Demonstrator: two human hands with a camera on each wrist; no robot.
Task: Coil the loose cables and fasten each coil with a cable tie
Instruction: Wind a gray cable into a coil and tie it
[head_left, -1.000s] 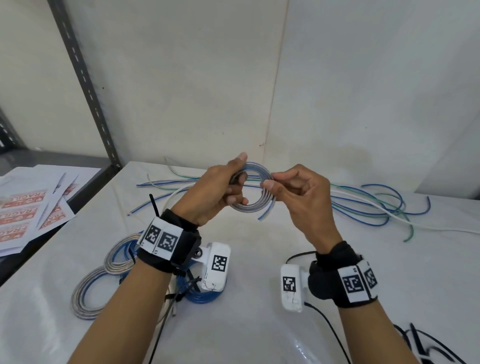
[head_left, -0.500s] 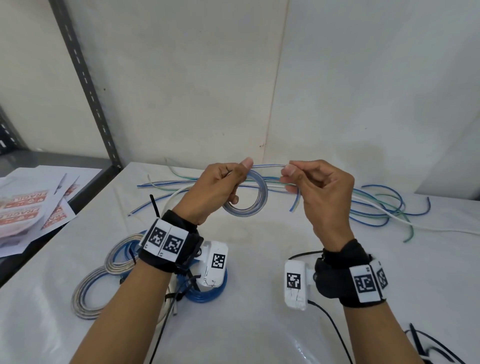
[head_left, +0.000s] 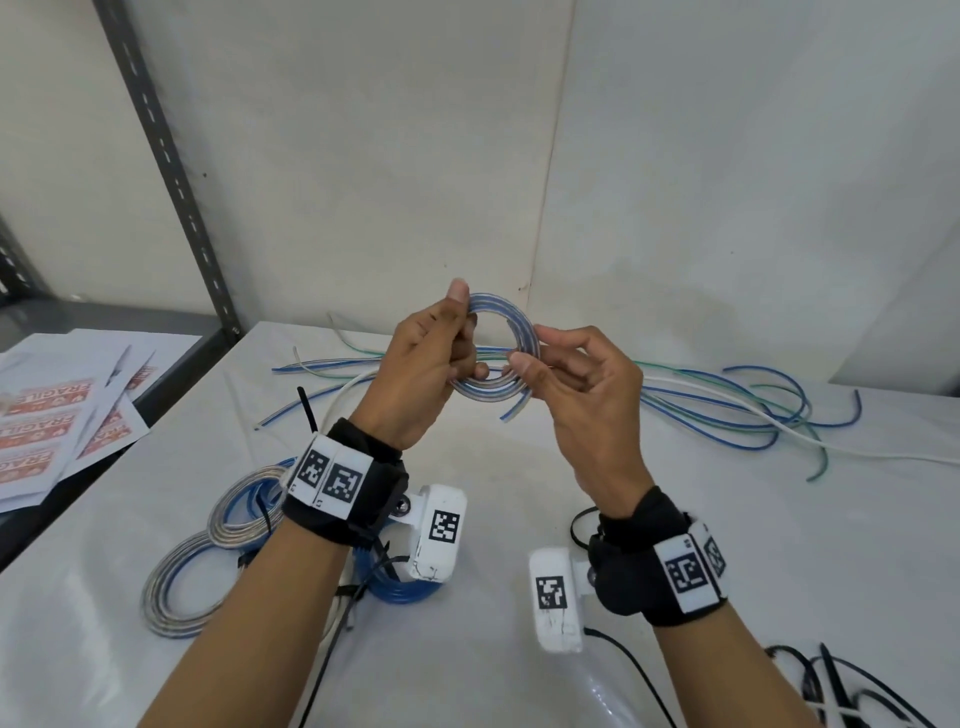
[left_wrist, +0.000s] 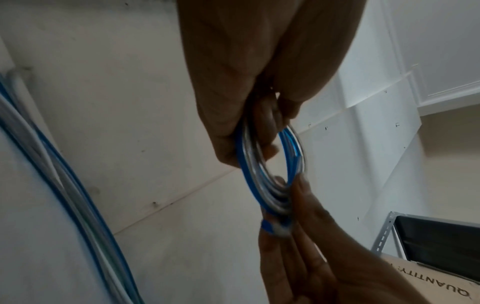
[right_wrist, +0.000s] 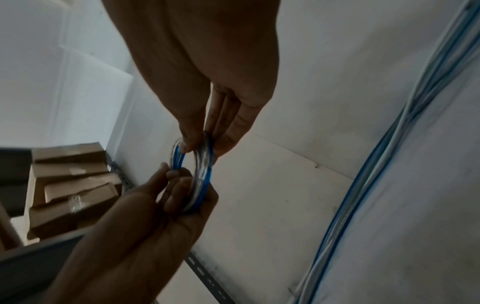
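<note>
Head view, frame centre: left hand (head_left: 423, 364) holds coil (head_left: 511, 325) above worktop (head_left: 519, 493); right hand (head_left: 576, 379) pinches its right rim.
Left wrist view: tail end (left_wrist: 272, 227) loose; tuck flush.
Right wrist view: both grips narrow; keep turns stacked before tying.

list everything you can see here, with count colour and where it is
held coil: one, clear with blue stripe, in the air between both hands
finished coils: at least three, clear and blue, table near left
loose cables: several, blue, green, white, far side of table
cable ties: a few, black, table near right
printed sheets: several, white and orange, shelf at left
table: one, white
cardboard boxes: several, brown, on shelving
left hand: grips the coil's left side
right hand: pinches its right side
</note>
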